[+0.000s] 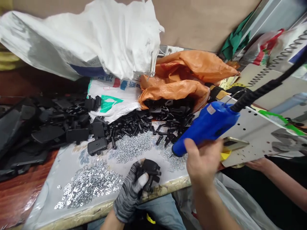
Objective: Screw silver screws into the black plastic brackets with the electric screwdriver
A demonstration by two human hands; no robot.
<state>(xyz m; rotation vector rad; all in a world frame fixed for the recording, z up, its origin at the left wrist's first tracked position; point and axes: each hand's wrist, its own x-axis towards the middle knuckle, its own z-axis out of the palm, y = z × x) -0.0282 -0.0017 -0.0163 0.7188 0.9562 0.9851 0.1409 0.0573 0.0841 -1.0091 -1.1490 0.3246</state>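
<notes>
My left hand (130,191), in a grey striped glove with bare fingertips, is closed around a black plastic part (150,169) at the table's front edge. To its right, my right hand (203,156) grips a blue electric screwdriver (203,126) hung from a black cable. The tool's tip points down and left, apart from the black part. Small silver screws (134,145) lie in a pile just beyond my left hand. A wide spread of silver washers (91,182) lies to its left.
Black plastic parts (50,127) are heaped at the left. Behind the screws are black cylindrical pieces (129,124), an orange sack (177,80) and a white sack (96,38). A perforated white panel (259,134) stands at right, with another person's arm (275,179) beyond it.
</notes>
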